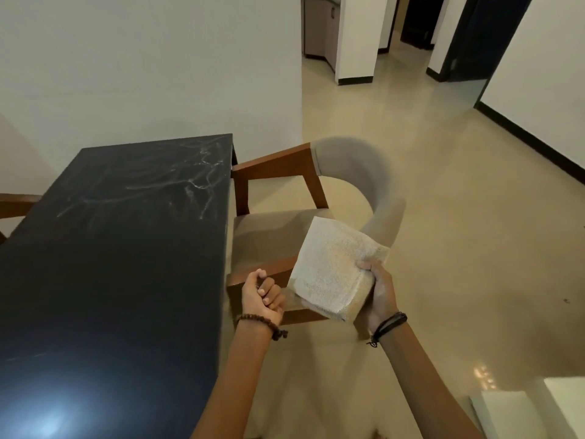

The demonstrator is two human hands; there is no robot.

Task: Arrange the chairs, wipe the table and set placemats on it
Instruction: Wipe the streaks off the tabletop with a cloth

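Note:
A dark marble table [120,248] with white veins fills the left. A wooden chair [285,172] with a beige seat and a curved grey backrest stands at the table's right side. My right hand [380,293] grips a folded white cloth [332,270], holding it above the chair's seat. My left hand [262,296] hangs beside the table's right edge with its fingers curled and nothing in them. No placemat is in view.
Part of a second wooden chair [15,204] pokes out at the table's left side. Beige floor [459,217] spreads to the right, with a white wall [142,58] behind the table and a hallway at the back. A white box-like object [519,413] sits bottom right.

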